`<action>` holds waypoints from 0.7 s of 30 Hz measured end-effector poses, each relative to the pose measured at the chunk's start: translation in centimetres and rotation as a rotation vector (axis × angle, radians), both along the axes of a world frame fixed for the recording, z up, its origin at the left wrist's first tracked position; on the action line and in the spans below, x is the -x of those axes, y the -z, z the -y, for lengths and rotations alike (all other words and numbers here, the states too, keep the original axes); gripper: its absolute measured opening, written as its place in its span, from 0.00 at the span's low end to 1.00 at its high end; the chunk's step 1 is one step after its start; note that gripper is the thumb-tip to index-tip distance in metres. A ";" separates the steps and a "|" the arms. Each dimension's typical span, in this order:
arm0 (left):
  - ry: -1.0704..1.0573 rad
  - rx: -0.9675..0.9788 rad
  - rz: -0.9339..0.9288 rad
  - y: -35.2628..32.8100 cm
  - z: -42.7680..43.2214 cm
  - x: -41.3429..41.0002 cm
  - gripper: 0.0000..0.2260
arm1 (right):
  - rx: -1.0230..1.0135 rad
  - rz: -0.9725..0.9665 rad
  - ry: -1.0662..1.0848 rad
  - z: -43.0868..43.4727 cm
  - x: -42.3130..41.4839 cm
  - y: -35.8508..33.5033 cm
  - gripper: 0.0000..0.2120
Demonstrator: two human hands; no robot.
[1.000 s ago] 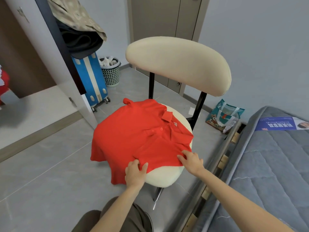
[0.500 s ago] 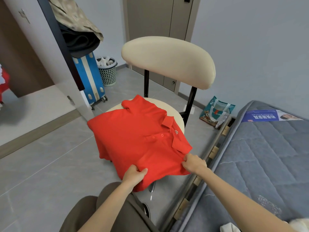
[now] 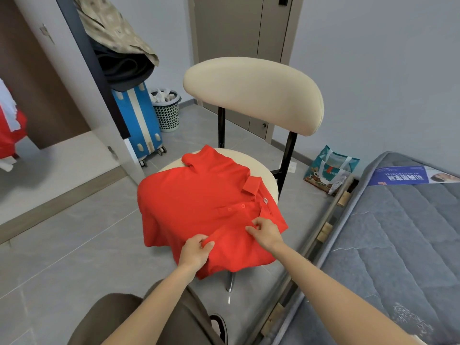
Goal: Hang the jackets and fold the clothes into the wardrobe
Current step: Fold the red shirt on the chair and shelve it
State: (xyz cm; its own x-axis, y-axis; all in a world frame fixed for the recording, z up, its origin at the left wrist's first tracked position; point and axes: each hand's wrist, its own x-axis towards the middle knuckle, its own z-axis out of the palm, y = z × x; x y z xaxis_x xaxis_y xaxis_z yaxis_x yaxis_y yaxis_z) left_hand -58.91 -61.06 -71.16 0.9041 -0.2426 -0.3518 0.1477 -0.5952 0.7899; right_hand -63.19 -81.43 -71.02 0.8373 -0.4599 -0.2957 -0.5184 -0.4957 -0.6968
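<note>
Red polo (image 3: 199, 207) looks light and floppy; left hand (image 3: 195, 251) and right hand (image 3: 266, 232) pinch its near fold, a sensible hold

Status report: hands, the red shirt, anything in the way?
Both hands on: left hand and right hand pinch a fold in the shirt. It lies on the chair seat, near part overhanging. Nothing on top; bed close at right.

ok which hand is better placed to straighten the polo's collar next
Probably right: the right hand pinches the red polo beside its collar, while the left hand pinches fabric farther from it.
</note>
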 end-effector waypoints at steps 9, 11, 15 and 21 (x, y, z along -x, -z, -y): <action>0.026 -0.125 0.189 -0.8 1.5 -3.0 0.09 | -0.058 0.059 0.103 0.8 -1.4 -1.7 0.07; 0.048 -0.186 0.171 -0.4 1.3 -3.1 0.11 | -0.058 0.042 0.068 0.6 -1.5 -1.6 0.11; 0.170 -0.222 0.189 -0.4 0.7 -3.6 0.17 | 0.031 0.095 -0.032 0.5 -2.0 -1.6 0.14; 0.122 -0.118 0.178 -2.1 1.3 -8.4 0.19 | 0.062 0.196 -0.103 0.9 -5.8 -2.6 0.12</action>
